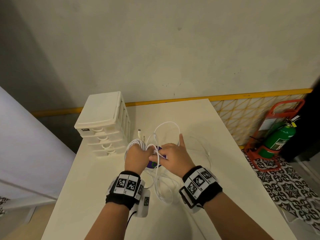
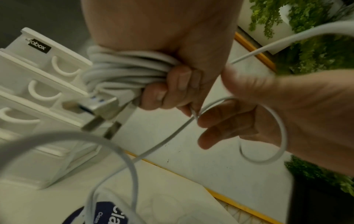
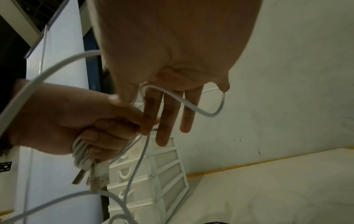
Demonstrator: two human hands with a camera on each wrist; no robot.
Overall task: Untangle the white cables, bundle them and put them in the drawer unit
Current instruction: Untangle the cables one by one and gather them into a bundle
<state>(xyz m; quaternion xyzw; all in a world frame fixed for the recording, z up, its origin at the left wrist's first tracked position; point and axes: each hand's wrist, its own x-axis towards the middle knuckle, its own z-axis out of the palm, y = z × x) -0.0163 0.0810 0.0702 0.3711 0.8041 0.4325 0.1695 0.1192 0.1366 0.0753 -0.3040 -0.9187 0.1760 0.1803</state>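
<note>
My left hand grips a coiled bundle of white cables just above the white table, fingers curled round it. Metal USB plugs stick out of the bundle toward the drawer unit, a white stack of small drawers at the table's back left, all pushed in. My right hand sits against the left one and pinches a loose cable strand that hooks over its index finger, the other fingers stretched out. More loose cable arches beyond the hands and trails on the table toward me.
A purple round thing lies on the table under the hands. A green fire extinguisher in a red stand is on the patterned floor to the right. A wall with a yellow strip runs behind the table.
</note>
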